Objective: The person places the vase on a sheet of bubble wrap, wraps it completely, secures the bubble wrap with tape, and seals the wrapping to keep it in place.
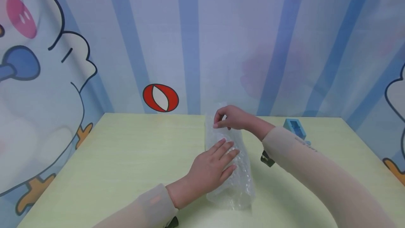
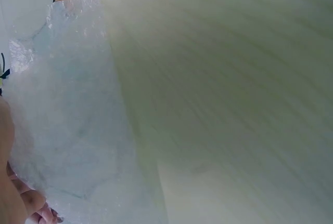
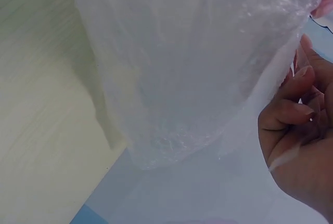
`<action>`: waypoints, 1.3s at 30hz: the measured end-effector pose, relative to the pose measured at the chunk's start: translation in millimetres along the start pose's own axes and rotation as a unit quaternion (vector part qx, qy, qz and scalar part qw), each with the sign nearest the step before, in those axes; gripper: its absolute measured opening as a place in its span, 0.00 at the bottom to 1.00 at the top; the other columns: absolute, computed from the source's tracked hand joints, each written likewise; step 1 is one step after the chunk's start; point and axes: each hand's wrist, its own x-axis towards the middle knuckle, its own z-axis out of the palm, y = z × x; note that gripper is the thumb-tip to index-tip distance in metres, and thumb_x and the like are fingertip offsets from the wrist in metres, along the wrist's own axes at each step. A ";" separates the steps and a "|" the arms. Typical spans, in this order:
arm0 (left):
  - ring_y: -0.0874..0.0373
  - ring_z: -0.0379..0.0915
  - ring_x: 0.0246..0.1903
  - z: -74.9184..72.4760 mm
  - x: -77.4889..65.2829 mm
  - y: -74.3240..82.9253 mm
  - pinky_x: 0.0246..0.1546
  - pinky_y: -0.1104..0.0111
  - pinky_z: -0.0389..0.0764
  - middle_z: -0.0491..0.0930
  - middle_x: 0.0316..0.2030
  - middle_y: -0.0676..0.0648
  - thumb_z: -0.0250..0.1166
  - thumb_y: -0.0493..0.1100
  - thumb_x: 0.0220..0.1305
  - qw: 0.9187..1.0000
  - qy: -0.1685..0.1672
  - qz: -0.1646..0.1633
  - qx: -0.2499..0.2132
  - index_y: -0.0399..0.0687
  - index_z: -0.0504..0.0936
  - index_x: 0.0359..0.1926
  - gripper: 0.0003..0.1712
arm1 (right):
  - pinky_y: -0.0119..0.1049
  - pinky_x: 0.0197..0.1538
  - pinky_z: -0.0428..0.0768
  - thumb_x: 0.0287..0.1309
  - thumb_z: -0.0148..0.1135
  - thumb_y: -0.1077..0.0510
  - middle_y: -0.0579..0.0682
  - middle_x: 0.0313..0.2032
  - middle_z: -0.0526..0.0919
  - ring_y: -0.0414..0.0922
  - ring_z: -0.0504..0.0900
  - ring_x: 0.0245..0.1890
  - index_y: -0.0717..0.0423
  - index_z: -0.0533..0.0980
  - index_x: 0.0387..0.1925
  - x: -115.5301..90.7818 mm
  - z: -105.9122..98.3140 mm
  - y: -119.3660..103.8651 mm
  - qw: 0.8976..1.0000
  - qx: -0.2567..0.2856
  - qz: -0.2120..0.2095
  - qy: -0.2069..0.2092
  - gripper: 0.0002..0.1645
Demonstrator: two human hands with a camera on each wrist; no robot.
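A sheet or pouch of clear bubble wrap [image 1: 242, 171] lies lengthwise near the table's middle, its far end rising toward the backdrop. My left hand [image 1: 210, 168] rests on it, palm down, fingers straight and slightly spread. Over the far part of the wrap, my right hand [image 1: 234, 117] has its thumb and forefinger brought together in a pinch. In the right wrist view, a thin clear strip [image 3: 285, 157], which looks like tape, runs across that hand [image 3: 307, 146] beside the wrap's edge [image 3: 182, 68]. The exact pinch point is hard to see. Cloudy wrap [image 2: 78, 104] fills the left wrist view's left side.
A small light-blue holder with a hollow top, perhaps a tape dispenser [image 1: 295, 128], stands at the table's back right, beyond the right forearm. The pale yellow table [image 1: 142, 150] meets a blue striped cartoon backdrop [image 1: 221, 45] at its far edge.
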 end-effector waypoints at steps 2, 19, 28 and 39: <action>0.53 0.73 0.70 0.2 -0.2 0.1 0.63 0.68 0.80 0.77 0.68 0.48 0.60 0.56 0.74 1.000 0.003 0.000 0.001 0.55 0.77 0.67 0.26 | 0.30 0.33 0.77 0.67 0.65 0.58 0.55 0.40 0.86 0.40 0.75 0.26 0.58 0.82 0.37 0.3 1.0 0.0 1.000 -0.006 0.010 -0.002 0.06; 0.53 0.72 0.70 -0.7 -0.1 -0.4 0.64 0.68 0.80 0.76 0.69 0.48 0.59 0.57 0.74 1.000 -0.004 -0.002 0.001 0.55 0.76 0.68 0.26 | 0.29 0.32 0.76 0.66 0.67 0.57 0.52 0.36 0.87 0.39 0.76 0.24 0.57 0.87 0.42 -1.9 11.8 1.3 0.999 -0.039 0.030 0.004 0.09; 0.52 0.70 0.72 -0.7 0.3 0.1 0.64 0.68 0.79 0.74 0.70 0.49 0.58 0.57 0.75 1.000 -0.023 -0.009 -0.004 0.56 0.75 0.70 0.27 | 0.31 0.33 0.70 0.64 0.69 0.53 0.49 0.27 0.82 0.40 0.71 0.26 0.56 0.86 0.39 -3.7 14.4 0.4 0.995 -0.090 0.026 0.018 0.09; 0.52 0.71 0.71 1.9 -0.5 1.4 0.60 0.69 0.82 0.76 0.69 0.48 0.59 0.57 0.75 1.000 -0.008 -0.014 -0.008 0.55 0.76 0.68 0.26 | 0.32 0.32 0.73 0.69 0.63 0.46 0.51 0.33 0.83 0.40 0.72 0.25 0.57 0.82 0.46 -5.4 2.3 8.9 0.994 -0.060 0.086 -0.020 0.18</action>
